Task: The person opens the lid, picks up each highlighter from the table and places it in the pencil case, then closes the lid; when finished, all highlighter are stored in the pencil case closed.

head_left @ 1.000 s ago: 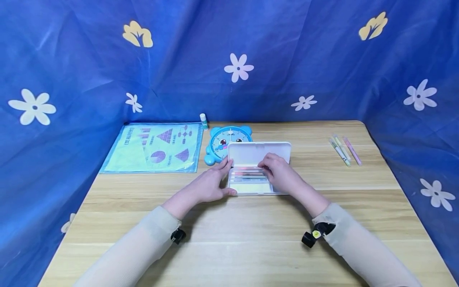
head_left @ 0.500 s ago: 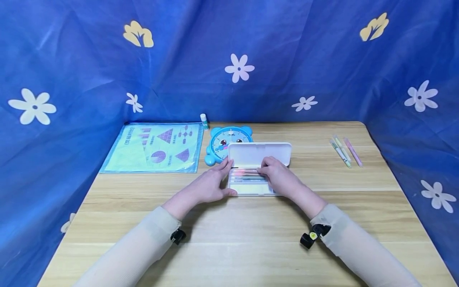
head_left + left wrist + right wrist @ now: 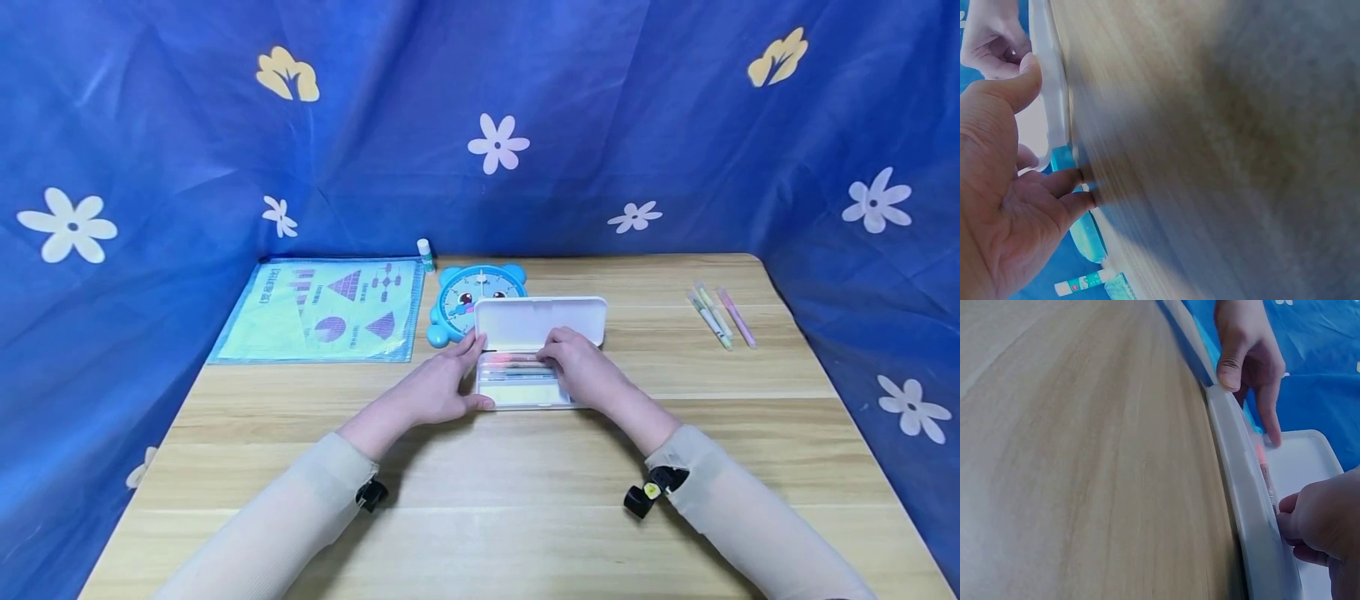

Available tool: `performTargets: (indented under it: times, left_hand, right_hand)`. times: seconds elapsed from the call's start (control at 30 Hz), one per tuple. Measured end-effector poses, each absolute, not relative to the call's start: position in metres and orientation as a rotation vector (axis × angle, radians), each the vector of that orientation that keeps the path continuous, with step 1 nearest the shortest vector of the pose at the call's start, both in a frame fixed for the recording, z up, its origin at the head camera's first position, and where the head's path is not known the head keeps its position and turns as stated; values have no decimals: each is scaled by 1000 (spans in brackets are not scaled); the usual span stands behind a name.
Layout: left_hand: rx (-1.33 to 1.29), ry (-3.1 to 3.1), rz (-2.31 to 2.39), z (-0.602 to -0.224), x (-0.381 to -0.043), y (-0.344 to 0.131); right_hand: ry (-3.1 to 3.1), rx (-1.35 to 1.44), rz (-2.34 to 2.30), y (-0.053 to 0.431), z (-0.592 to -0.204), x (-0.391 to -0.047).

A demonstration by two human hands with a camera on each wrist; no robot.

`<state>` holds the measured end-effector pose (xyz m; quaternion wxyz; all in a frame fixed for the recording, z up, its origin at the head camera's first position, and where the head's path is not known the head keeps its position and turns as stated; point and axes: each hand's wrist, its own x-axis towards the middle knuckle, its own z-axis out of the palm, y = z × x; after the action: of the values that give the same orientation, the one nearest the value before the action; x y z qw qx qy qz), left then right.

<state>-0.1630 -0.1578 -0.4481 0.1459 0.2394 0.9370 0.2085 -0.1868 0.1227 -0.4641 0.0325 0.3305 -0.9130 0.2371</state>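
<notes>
Pencil case [image 3: 517, 321], lid raised, on the table [image 3: 480, 500]. Left hand [image 3: 442, 387], fingers spread, steadies one end; right hand [image 3: 588, 367], fingers curled, pinches a pen [image 3: 1267, 478] inside, apparently settling it. Next likely calls for gentle release.

A wood-grained table [image 3: 510, 533] is enclosed, from nine o'clock through twelve to three, by creased blue cloth [image 3: 390, 183] printed with white flowers [image 3: 498, 144] and, toward eleven and two, yellow leafy shapes [image 3: 279, 63]. Light is reflected at six.
</notes>
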Motion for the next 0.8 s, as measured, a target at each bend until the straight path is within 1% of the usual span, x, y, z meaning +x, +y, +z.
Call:
performTargets:
  times: [0.2,0.5,0.8]
  left_hand:
    - [690,2696,602,-447,-163,-157]
    - [681,2701,604,-448,-162,-159]
    - [685,2701,605,-449,-165,-157]
  right_hand:
    - [-2739,978,895,139,-461,-189]
    - [-2693,837,1090,175,-438,-190]
    - [-2654,612,1066,229,-426,-195]
